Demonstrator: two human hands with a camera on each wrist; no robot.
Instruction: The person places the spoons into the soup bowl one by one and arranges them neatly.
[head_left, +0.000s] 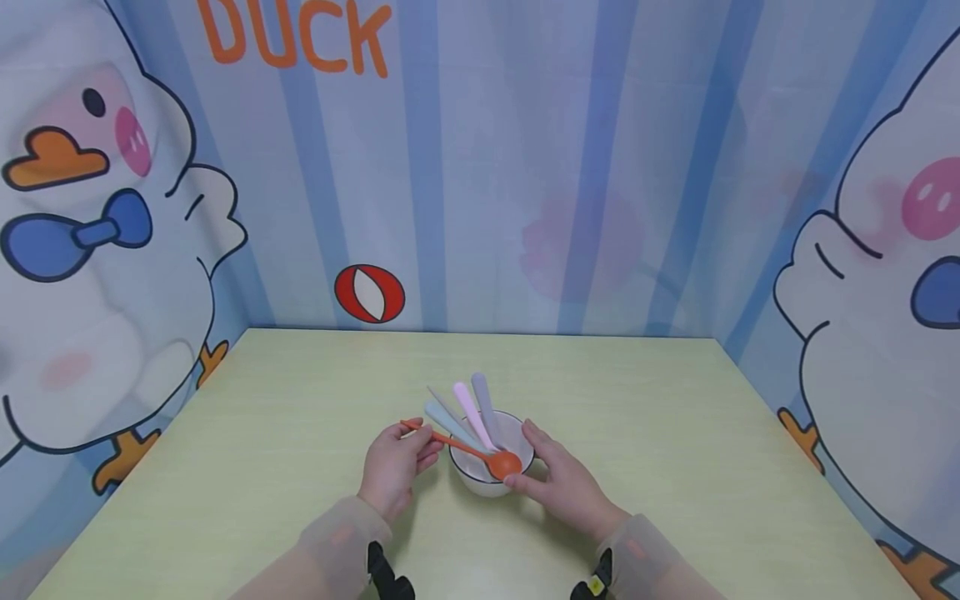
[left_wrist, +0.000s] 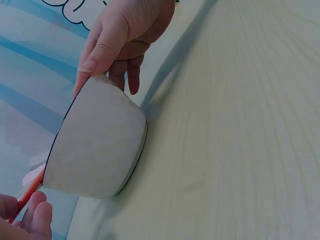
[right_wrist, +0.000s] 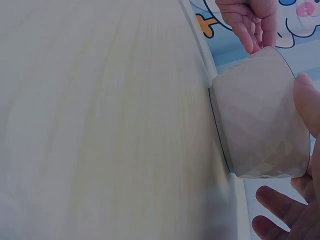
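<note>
A white bowl (head_left: pixel 480 486) with a dark rim stands on the table. My left hand (head_left: pixel 396 467) pinches the handle of an orange spoon (head_left: pixel 506 465), whose round end lies over the bowl's near right side. My right hand (head_left: pixel 572 487) grips the bowl's right side, thumb at the near rim and fingers farther back. Leaning out of the bowl are a purple handle (head_left: pixel 483 395), a pink handle (head_left: pixel 468 407), a light blue handle (head_left: pixel 448 422) and a thin greyish handle (head_left: pixel 441 402); their lower ends are mostly hidden. In the left wrist view, the bowl's outer wall (left_wrist: pixel 100 140) fills the middle.
The pale wood-grain table (head_left: pixel 315 392) spreads around the bowl. A blue striped curtain (head_left: pixel 495 167) with printed ducks rises behind the back edge and along both sides.
</note>
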